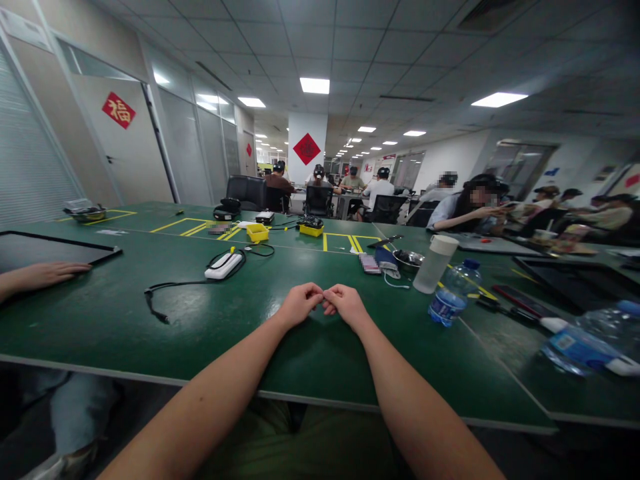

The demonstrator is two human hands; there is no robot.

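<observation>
The left hand (pixel 301 305) and right hand (pixel 346 307) meet at the fingertips over the green table (pixel 100 333), fingers bent — whether something small is pinched between them I cannot tell. The forearms cross the table's near edge, perhaps propped there for steadiness. Beyond and left of the hands lies a white box (pixel 223 266) beside a black cable (pixel 183 285); to their right a cup (pixel 434 265) and water bottle (pixel 453 295) stand upright — likely so they stay reachable without spilling

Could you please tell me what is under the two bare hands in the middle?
Below the bare left hand and bare right hand, the shiny green tabletop shows. Anything that they cover cannot be seen.
</observation>
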